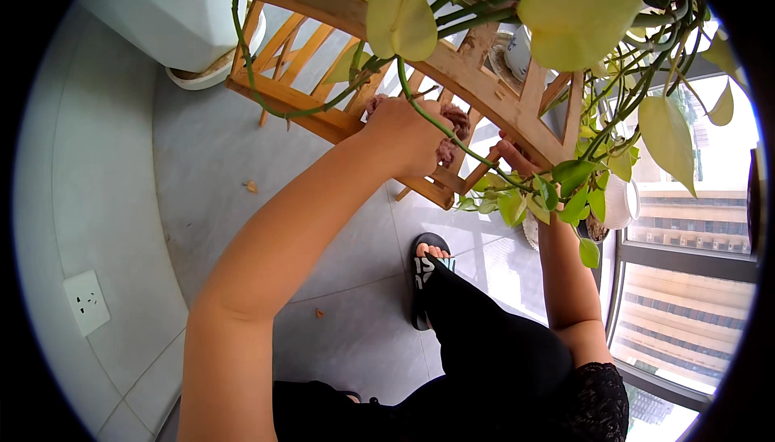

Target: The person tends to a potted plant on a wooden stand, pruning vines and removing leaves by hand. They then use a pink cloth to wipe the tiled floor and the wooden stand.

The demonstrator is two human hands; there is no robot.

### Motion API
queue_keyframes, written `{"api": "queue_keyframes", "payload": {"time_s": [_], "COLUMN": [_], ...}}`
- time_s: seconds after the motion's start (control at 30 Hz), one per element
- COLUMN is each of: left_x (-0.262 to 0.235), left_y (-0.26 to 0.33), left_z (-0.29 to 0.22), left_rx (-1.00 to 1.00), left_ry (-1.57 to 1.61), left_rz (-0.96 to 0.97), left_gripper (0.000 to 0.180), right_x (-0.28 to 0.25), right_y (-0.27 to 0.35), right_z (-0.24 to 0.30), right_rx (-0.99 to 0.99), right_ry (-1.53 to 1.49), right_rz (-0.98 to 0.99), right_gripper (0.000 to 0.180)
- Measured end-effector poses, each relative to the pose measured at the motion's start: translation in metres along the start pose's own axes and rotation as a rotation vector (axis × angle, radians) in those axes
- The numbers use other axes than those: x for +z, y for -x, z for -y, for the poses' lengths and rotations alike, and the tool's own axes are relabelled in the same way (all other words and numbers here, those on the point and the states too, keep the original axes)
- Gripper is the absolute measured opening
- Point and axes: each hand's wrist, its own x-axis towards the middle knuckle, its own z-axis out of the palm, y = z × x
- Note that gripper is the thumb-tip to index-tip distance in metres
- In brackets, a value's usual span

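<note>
My left hand (pixel 406 131) is closed round a bunched, fluffy mauve-brown cloth (pixel 457 121), which sticks out on both sides of the fist. It is at the slatted lower shelf of a wooden plant stand (pixel 319 123), below the upper rail. My right hand (pixel 517 156) has its fingers bent round the right end of the stand's frame, partly hidden by wood and leaves. A green vine (pixel 429 115) of a trailing plant with pale yellow-green leaves (pixel 580 20) passes in front of my left hand.
A white planter (pixel 161 18) on a saucer stands at the upper left by the wall. A wall socket (pixel 86 302) is at the left. Windows (pixel 678 280) line the right, near a white pot (pixel 622 201). Dry leaves (pixel 251 187) lie on the grey tiles by my sandalled foot (pixel 430 260).
</note>
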Motion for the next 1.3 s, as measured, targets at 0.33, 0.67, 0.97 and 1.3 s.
{"api": "queue_keyframes", "payload": {"time_s": [0.33,0.67,0.97,1.3], "left_x": [0.043,0.044,0.051,0.057], "left_y": [-0.081,-0.089,-0.074,-0.091], "left_z": [0.018,0.006,-0.005,0.027], "left_rx": [0.006,0.010,0.029,-0.026], "left_ry": [-0.095,-0.027,-0.007,0.043], "left_rz": [-0.703,-0.615,-0.593,-0.712], "left_gripper": [0.020,0.017,0.015,0.014], "right_x": [-0.009,-0.027,-0.032,-0.019], "right_y": [-0.002,0.006,0.005,-0.002], "right_z": [-0.012,-0.016,-0.023,-0.030], "right_rx": [-0.041,-0.019,-0.009,-0.017], "right_ry": [-0.010,-0.029,-0.020,0.007], "right_rz": [0.009,0.028,0.063,0.113], "right_gripper": [0.031,0.031,0.031,0.031]}}
